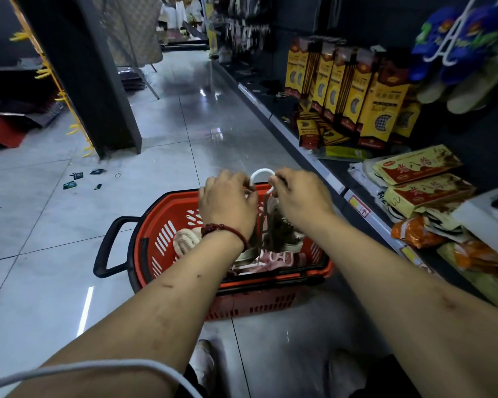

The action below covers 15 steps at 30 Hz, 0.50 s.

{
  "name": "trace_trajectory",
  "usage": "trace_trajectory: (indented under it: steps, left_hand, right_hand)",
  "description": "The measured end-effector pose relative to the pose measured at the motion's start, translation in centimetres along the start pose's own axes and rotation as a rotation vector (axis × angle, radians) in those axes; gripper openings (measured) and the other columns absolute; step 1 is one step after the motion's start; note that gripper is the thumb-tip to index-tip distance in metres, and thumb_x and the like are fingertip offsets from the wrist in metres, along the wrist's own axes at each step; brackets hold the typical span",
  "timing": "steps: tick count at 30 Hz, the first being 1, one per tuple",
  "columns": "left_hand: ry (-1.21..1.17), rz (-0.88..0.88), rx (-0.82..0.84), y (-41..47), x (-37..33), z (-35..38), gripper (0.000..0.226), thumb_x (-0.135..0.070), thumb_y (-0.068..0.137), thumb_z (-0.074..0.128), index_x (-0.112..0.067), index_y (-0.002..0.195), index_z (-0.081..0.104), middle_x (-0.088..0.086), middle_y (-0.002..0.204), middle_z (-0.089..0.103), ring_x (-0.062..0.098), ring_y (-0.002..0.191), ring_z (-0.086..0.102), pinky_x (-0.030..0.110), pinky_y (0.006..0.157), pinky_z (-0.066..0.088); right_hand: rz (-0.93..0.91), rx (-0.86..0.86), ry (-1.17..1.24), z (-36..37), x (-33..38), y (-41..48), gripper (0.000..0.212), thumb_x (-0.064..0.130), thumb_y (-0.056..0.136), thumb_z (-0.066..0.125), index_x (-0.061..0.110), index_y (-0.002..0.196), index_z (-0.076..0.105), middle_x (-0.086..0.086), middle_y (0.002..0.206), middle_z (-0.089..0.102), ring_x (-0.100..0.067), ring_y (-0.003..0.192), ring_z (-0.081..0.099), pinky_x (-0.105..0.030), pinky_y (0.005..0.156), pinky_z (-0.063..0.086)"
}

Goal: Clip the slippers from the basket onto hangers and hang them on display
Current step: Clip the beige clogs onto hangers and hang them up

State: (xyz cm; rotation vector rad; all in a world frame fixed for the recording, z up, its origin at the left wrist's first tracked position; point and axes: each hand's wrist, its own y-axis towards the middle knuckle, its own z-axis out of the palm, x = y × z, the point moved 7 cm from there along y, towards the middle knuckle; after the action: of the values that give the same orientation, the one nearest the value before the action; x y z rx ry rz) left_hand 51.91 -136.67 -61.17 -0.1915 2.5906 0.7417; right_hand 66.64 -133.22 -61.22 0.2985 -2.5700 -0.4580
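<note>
On the tiled aisle floor (55, 239) a red basket (156, 214) was set. Above it a white hanger (258, 174) was pinched by the left hand (227, 199) and right hand (299, 196), likely so dark slippers (279, 231) hanging beneath could be clipped.

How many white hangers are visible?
2: one hanger gripped by left hand and right hand above the basket, second hanger at top right carrying blue slippers. More may hide inside it.
</note>
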Motion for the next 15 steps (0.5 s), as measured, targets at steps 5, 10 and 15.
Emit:
trace_trajectory:
  steps: [5, 10, 15]
  left_hand:
    - [-0.066, 0.035, 0.125, -0.4, -1.2, 1.0, 0.015, -0.038, 0.088, 0.063, -0.033, 0.089, 0.077, -0.01, 0.082, 0.064, 0.015, 0.08, 0.061, 0.027, 0.062, 0.042]
    - [0.08, 0.28, 0.311, -1.9, -3.4, 3.0, 0.02, -0.036, 0.085, 0.063, -0.033, 0.1, 0.075, -0.005, 0.097, 0.037, 0.022, 0.099, 0.047, 0.033, 0.081, 0.042]
    - [0.377, 0.247, 0.283, -2.4, -4.0, 4.0, 0.03, -0.039, 0.082, 0.063, -0.034, 0.112, 0.068, 0.003, 0.119, 0.038, 0.029, 0.106, 0.043, 0.039, 0.09, 0.038]
  right_hand:
    - [0.115, 0.0, -0.081, -1.4, -1.6, -0.6, 0.035, 0.045, 0.104, 0.039, 0.024, 0.105, 0.066, -0.001, 0.092, 0.071, -0.028, 0.087, 0.064, -0.038, 0.071, 0.05]
    - [0.161, 0.019, -0.071, -1.9, -2.7, -0.8, 0.034, 0.043, 0.105, 0.037, 0.023, 0.104, 0.065, -0.001, 0.093, 0.072, -0.027, 0.088, 0.065, -0.042, 0.078, 0.054]
    - [0.171, 0.0, -0.017, -2.6, -3.0, -0.8, 0.033, 0.042, 0.105, 0.038, 0.022, 0.102, 0.065, -0.001, 0.093, 0.072, -0.027, 0.088, 0.065, -0.042, 0.078, 0.054]
